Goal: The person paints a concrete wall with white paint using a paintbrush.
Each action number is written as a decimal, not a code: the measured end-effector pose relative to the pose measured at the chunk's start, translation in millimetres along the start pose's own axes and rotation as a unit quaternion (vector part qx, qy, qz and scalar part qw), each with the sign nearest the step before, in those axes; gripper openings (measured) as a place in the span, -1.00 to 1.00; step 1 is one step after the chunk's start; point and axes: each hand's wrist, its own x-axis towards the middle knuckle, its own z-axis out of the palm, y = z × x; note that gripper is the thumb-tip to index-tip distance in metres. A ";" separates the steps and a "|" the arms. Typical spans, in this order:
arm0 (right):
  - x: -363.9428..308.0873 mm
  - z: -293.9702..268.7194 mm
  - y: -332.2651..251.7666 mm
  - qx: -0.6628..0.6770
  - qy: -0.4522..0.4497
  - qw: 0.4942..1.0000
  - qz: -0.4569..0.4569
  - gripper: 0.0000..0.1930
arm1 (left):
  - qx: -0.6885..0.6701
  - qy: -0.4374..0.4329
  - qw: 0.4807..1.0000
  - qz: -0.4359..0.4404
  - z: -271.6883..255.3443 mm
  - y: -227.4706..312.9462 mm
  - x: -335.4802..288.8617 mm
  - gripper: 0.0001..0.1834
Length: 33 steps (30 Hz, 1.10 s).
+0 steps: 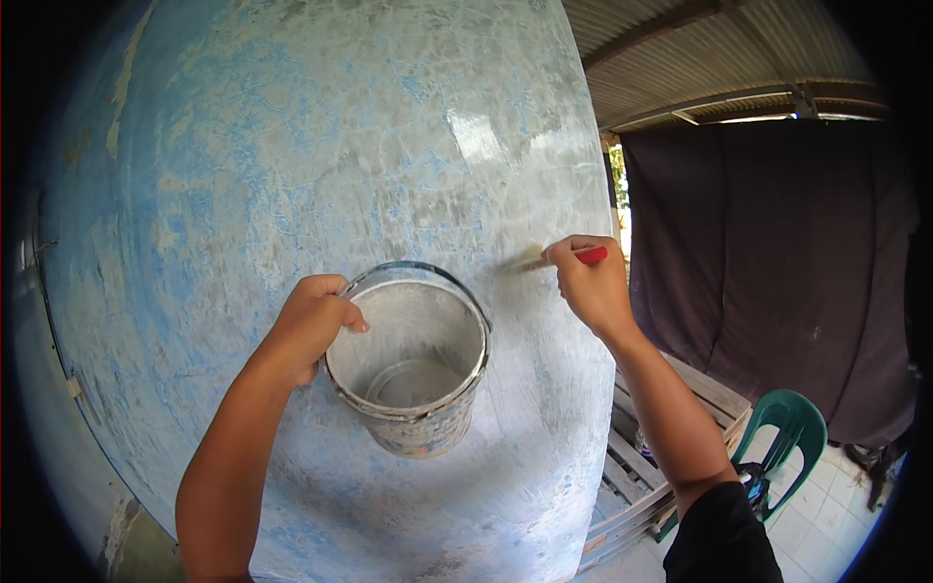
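My left hand (316,325) grips the rim of a paint-smeared bucket (452,408), its thumb over the inside edge. A dark handle loops above the bucket's far side, and whitish residue coats the inner wall and bottom. In my right hand (591,282) is a paintbrush (590,256) with a red handle end. Its bristles look blurred and point left, at the wall (340,146). That wall is patchy blue and grey-white, with a wet sheen near the brush.
Right of the wall's edge hangs a dark brown cloth (768,253) under a corrugated roof (748,58). Below it stand a slatted wooden bench (705,389) and a green plastic chair (807,428) on white floor tiles (821,496).
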 end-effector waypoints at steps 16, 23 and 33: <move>-28.8 78.8 -19.2 0.050 0.072 0.995 -0.050 -0.78 | 0.033 0.028 0.999 -0.027 -49.8 -13.0 -26.7 -0.74; 43.2 93.6 -59.6 0.113 0.032 0.989 -0.087 -0.77 | 0.025 0.029 0.999 -0.013 -57.4 -14.9 -27.7 -0.76; -66.7 92.7 -17.8 0.081 0.045 0.992 0.086 -0.77 | 0.022 0.016 1.000 -0.014 -72.2 -36.1 -21.9 -0.77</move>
